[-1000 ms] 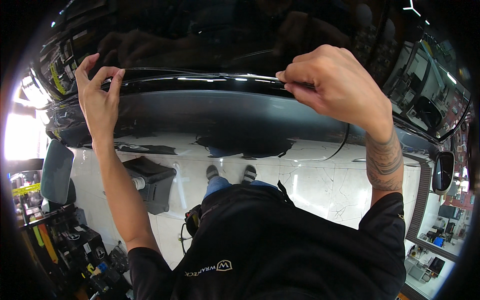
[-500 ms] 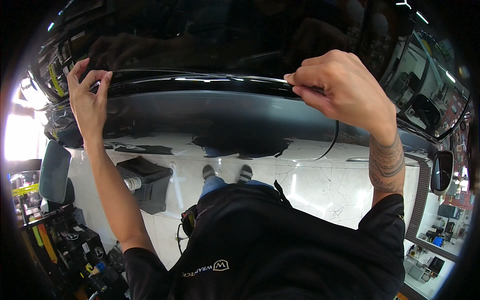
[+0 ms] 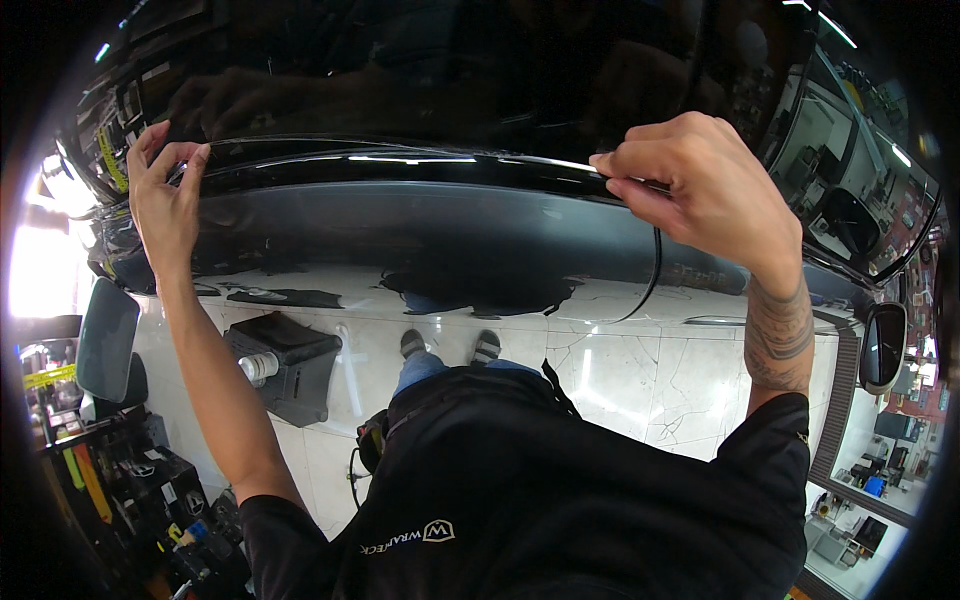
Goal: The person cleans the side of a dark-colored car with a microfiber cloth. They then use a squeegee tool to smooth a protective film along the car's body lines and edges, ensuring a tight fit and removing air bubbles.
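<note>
A glossy black car panel (image 3: 450, 70) fills the upper view, with a shiny black curved edge above a dark grey side panel (image 3: 450, 220). A thin clear strip (image 3: 420, 147) runs along that edge between my hands. At the left end my left hand (image 3: 165, 195) pinches it between thumb and finger, other fingers partly raised. At the right my right hand (image 3: 700, 180) has its fingertips closed on the strip near the edge. What lies inside the right hand's curled fingers is hidden.
A dark plastic step or bin (image 3: 305, 390) stands on the tiled floor (image 3: 640, 390) near my feet. A side mirror (image 3: 880, 345) sticks out at the right, a grey seat (image 3: 105, 330) stands at the left, and cluttered tools and equipment (image 3: 150, 480) fill the lower left.
My right hand has moved rightward along the car's edge and slightly down, still pinching. My left hand has shifted left, still on the strip. The view has shifted slightly against the car.
</note>
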Available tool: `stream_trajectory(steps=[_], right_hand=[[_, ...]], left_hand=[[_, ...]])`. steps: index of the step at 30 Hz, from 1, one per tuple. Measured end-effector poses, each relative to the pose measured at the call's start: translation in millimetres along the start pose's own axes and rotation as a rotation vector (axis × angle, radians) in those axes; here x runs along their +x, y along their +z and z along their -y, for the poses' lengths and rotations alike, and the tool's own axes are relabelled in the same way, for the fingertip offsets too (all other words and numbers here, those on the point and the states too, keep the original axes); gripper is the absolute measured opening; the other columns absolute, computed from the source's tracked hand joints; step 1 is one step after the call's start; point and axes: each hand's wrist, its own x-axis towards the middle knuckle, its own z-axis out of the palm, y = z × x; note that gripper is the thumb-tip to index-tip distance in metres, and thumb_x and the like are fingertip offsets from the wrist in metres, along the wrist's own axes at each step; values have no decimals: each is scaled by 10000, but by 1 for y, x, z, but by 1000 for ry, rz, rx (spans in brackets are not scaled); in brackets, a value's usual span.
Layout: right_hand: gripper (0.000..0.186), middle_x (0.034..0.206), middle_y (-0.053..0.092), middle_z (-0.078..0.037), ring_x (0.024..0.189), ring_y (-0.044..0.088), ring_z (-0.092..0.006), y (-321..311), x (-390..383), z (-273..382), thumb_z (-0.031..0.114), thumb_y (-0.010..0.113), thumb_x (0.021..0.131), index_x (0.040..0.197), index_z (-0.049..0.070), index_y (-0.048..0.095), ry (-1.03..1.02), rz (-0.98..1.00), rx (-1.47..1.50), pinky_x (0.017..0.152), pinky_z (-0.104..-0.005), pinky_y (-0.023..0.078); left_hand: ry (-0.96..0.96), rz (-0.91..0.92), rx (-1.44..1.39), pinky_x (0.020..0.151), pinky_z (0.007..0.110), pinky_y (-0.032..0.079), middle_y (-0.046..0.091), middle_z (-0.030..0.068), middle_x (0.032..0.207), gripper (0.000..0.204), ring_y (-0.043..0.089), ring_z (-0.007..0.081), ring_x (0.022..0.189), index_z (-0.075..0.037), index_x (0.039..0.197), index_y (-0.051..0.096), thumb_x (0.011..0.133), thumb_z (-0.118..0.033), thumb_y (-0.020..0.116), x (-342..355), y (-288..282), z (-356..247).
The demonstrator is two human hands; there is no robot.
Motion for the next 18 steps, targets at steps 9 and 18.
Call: stream_trajectory(steps=[9,18], right_hand=[[125,718,680,-120,562,651,-213,1,-16,-13,4,728,800,916,-33,761,-78,-76,33,532,-299,490],[102,802,742,-153,656,721,-242,-7,-27,-17,62,738,829,892,-10,775,6,-15,11,616,-309,578]], left_hand=[[-35,3,-36,1027,424,483,587,116,1367,216,593,298,1240,-66,966,779,891,-269,771,2,1,5],[-75,29,-13,1029,426,486,595,118,1359,221,592,298,1247,-74,980,781,895,-277,770,4,-1,4]])
